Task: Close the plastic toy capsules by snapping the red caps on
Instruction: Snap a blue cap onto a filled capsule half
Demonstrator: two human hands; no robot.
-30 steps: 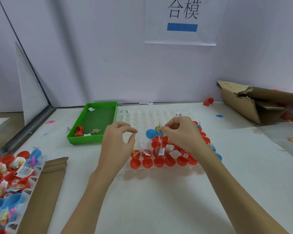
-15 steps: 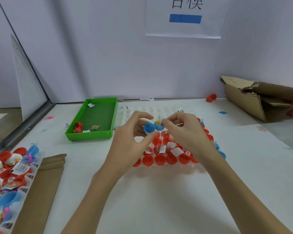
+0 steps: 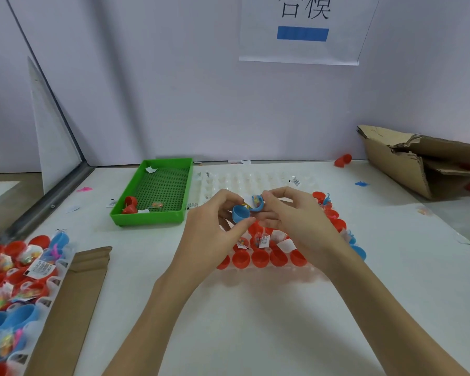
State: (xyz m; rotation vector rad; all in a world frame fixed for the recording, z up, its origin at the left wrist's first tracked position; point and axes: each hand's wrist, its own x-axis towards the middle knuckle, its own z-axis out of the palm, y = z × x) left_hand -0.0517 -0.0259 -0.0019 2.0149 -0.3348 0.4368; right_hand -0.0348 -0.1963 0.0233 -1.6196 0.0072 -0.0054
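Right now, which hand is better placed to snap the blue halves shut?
Left. The left hand pinches the open blue half facing the filled half, which the right hand steadies. Likely the left presses in.

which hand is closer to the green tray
Left. The left hand is just right of the green tray, holding a blue capsule half; the right hand is beyond it, farther right.
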